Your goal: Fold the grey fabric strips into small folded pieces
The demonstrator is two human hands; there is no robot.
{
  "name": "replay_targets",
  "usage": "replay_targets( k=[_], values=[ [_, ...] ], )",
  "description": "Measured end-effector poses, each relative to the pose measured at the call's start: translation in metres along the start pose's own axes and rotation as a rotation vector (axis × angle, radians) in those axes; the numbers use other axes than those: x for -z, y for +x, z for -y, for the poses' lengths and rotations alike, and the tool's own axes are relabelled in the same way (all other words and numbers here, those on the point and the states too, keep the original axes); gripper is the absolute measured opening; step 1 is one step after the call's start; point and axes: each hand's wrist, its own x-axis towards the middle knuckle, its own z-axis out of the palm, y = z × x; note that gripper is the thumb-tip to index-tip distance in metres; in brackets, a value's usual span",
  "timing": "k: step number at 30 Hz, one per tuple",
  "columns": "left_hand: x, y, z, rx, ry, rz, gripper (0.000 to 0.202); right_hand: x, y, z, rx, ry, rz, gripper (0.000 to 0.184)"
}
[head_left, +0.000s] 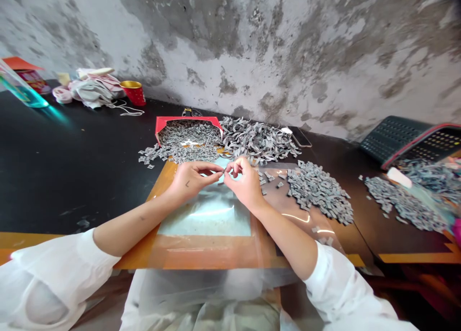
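Observation:
My left hand [196, 178] and my right hand [243, 179] meet over the middle of the work surface. Both pinch a tiny dark grey piece [224, 171] between thumb and fingertips; its exact kind is too small to tell. Behind my left hand, small flat grey pieces [194, 152] spill from an open red box [190, 119]. A heap of loose grey fabric strips [257, 139] lies behind my right hand. Beside my right forearm is a pile of small folded grey pieces [319, 189]. Under my hands lies a pale sheet [212, 211] beneath clear plastic.
At the back left are a red cup [135, 94], crumpled cloths [91, 88] and a teal translucent object [25, 91]. A phone [301, 137] lies near the wall. Rightward are a tipped black perforated basket [392, 135], another grey pile [403, 203] and a white object [399, 177].

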Motion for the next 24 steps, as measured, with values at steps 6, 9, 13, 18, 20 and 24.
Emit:
replay_targets(
  k=[6, 9, 13, 18, 20, 24],
  values=[
    [0.0, 0.004, 0.001, 0.154, -0.242, 0.06, 0.029, -0.004, 0.002, -0.002, -0.08, 0.293, 0.041, 0.031],
    [0.002, 0.006, 0.004, 0.154, -0.293, 0.079, 0.026, -0.007, 0.002, -0.004, -0.158, 0.427, 0.074, 0.033],
    [0.002, 0.007, 0.008, 0.115, -0.31, 0.119, 0.026, -0.007, 0.002, -0.003, -0.221, 0.488, 0.086, 0.035],
    [0.004, 0.004, 0.01, -0.028, -0.153, 0.129, 0.032, -0.003, 0.003, -0.005, -0.191, 0.466, 0.101, 0.031],
    [0.005, 0.001, 0.007, -0.181, -0.011, 0.123, 0.034, -0.003, 0.003, -0.006, -0.186, 0.444, 0.091, 0.029],
    [0.007, -0.006, -0.005, -0.433, 0.126, 0.077, 0.025, -0.005, 0.002, -0.006, -0.241, 0.486, 0.089, 0.03]
  ],
)
